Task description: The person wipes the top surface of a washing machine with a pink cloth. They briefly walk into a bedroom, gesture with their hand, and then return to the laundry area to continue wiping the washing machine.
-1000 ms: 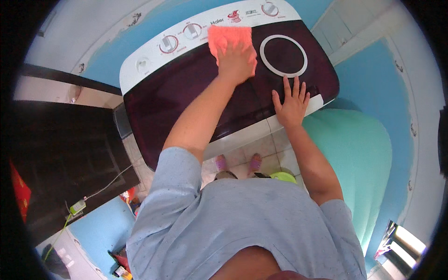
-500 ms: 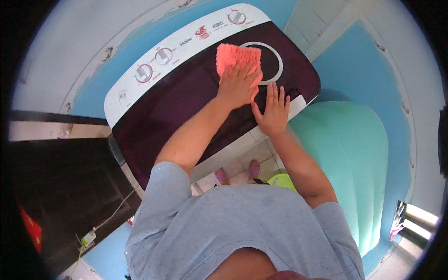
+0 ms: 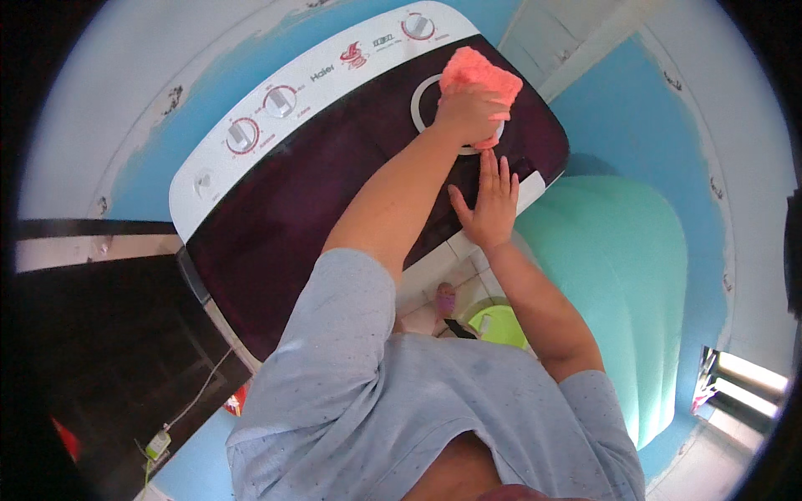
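A washing machine with a dark purple top and a white control panel with knobs fills the upper middle. My left hand presses a fluffy pink cloth over the white ring on the right part of the top, hiding part of the ring. My right hand lies open on the top just below the ring, near the front edge, fingers pointing away from me and holding nothing.
A padded mint-green object stands at the right against the blue wall. A bright green basin sits on the tiled floor by my feet. A dark panel with a white cable and small adapter is at lower left.
My left hand and cloth have moved rightward onto the ring from beside it, then slightly up. The machine sits further left in view; my right hand stays open on its top.
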The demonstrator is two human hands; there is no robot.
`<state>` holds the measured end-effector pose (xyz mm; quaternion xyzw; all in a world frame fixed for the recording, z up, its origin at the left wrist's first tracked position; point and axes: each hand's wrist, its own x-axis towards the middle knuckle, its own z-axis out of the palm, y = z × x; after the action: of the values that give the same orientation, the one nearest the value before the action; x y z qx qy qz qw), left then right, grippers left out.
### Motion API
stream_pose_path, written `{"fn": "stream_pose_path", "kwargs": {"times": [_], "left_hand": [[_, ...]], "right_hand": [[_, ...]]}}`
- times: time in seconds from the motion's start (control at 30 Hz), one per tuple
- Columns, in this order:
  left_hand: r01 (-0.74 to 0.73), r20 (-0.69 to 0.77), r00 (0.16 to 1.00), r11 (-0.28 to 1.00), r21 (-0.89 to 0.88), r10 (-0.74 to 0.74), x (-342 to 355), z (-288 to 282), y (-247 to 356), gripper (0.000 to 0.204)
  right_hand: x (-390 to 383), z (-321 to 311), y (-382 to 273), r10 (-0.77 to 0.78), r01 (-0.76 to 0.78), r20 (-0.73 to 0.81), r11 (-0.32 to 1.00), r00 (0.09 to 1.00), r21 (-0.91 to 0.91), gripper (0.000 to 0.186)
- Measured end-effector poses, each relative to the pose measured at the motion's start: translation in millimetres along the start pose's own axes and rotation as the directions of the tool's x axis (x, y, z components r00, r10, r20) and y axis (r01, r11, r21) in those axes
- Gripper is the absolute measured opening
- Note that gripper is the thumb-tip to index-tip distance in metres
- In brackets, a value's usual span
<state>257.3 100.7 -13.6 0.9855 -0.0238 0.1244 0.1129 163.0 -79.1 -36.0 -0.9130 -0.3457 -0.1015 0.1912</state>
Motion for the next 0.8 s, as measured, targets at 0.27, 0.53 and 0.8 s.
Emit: {"fn": "stream_pose_path", "kwargs": {"times": [0.27, 0.53, 0.8], "left_hand": [[0.478, -0.22, 0.864, 0.875, 0.079, -0.453, -121.9, -44.7, -66.1, 0.049], [0.564, -0.115, 0.825, 0.819, 0.104, -0.553, -282.7, -82.3, -8.1, 0.05], [0.468, -0.28, 0.869, 0.861, 0.198, -0.408, -165.9, -43.4, -86.5, 0.051]], "right_hand": [[1.6, 0.2, 0.3, -0.007, 0.008, 0.014, 0.999, 1.0, -0.035, 0.086], [0.1, 1.7, -1.0, 0.001, 0.0, -0.018, 1.0, 1.0, 0.012, 0.083], [0.5, -2.1, -3.1, 0.006, -0.005, -0.053, 1.0, 0.999, 0.019, 0.076]]}}
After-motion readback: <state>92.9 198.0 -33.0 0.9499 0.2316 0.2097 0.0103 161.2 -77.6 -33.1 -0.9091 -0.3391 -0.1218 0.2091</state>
